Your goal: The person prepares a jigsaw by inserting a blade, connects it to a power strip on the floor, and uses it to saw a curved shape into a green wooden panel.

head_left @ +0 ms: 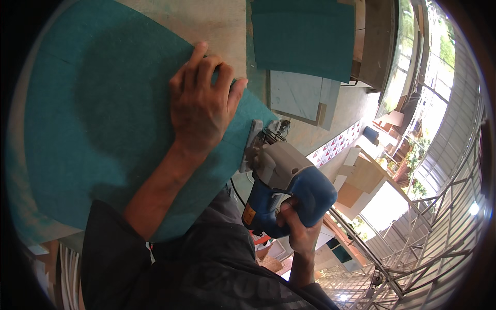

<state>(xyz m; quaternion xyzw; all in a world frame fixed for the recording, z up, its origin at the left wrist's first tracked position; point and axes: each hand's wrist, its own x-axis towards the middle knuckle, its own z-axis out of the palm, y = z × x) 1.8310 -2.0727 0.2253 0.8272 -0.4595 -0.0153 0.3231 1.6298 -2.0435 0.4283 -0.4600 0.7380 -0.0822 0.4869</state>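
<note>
A large green board (129,119) with a curved far edge lies under my left arm. My left hand (200,101) presses down on it near that edge, fingers apart and slightly bent, thumb to the right. My right hand (299,227) is closed round the handle of a blue and grey jigsaw (292,175). The jigsaw's metal base (251,145) rests against the board's right edge, just right of my left wrist. Where the blade meets the board is too small to make out.
Bare plywood (217,26) shows beyond the board. At the upper right are another green sheet (305,41) and a white marbled panel (295,94). Cut panels (364,178) stand farther right, near a metal lattice (439,227). A dark cable (236,191) hangs by the jigsaw.
</note>
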